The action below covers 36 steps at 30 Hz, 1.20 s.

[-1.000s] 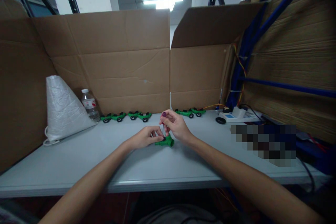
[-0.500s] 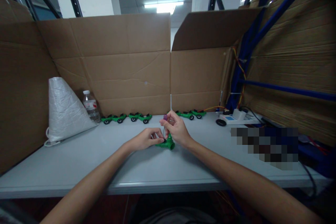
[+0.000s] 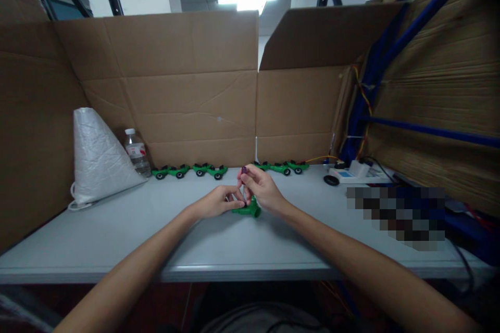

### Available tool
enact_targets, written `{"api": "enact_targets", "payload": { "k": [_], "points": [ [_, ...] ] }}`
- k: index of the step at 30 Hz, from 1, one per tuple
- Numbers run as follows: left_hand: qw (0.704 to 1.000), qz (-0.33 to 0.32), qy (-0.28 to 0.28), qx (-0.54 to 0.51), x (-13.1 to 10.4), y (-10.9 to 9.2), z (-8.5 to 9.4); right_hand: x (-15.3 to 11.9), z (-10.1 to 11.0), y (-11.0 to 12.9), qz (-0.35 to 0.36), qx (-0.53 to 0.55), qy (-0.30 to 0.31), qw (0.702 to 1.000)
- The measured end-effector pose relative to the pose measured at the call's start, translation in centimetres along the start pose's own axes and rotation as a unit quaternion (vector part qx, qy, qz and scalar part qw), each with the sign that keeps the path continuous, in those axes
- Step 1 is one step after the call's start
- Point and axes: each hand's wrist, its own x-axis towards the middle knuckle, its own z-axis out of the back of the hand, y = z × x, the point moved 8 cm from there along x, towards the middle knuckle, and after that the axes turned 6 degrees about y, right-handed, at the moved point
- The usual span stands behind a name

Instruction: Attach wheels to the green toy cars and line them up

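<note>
In my right hand [image 3: 264, 186] is a small screwdriver [image 3: 244, 170]. The fingers close around its dark purple handle, and its thin shaft points down at a green plastic toy part [image 3: 250, 210] on the table. My left hand [image 3: 219, 201] lies low beside that part, its thumb and fingertips pinched at the top left of it. The part has a round open end facing front right. My fingers cover its left portion and the screwdriver's tip.
Several green toy vehicles [image 3: 211, 170] with black wheels line the back of the white table [image 3: 203, 255]. A silvery bag [image 3: 101, 166] and a water bottle [image 3: 136, 152] stand at back left. A power strip [image 3: 359, 173] and a black ring [image 3: 331, 180] sit at right. Cardboard walls [image 3: 187, 104] enclose the table.
The view has shifted slightly. My right fingers have shifted on the screwdriver's handle, and the left hand stays at the green part.
</note>
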Motion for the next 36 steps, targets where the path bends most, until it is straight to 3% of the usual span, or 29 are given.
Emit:
{"api": "enact_targets", "payload": {
  "k": [9, 15, 25, 36],
  "points": [
    [1.000, -0.007, 0.006, -0.010, 0.2, -0.2, -0.2, -0.4, -0.2, 0.2, 0.003, -0.034, -0.035, 0.999],
    [1.000, -0.005, -0.002, -0.004, 0.0, -0.2, -0.2, -0.5, 0.7, -0.5, 0.000, -0.013, -0.083, 0.996],
    [1.000, -0.019, 0.002, -0.005, 0.0, -0.6, 0.1, 0.0, -0.2, -0.7, -0.017, 0.040, 0.033, 0.999],
    [1.000, -0.020, 0.007, -0.022, 0.1, -0.5, -0.1, 0.0, 0.2, -1.1, 0.005, -0.025, -0.035, 0.999]
  ]
}}
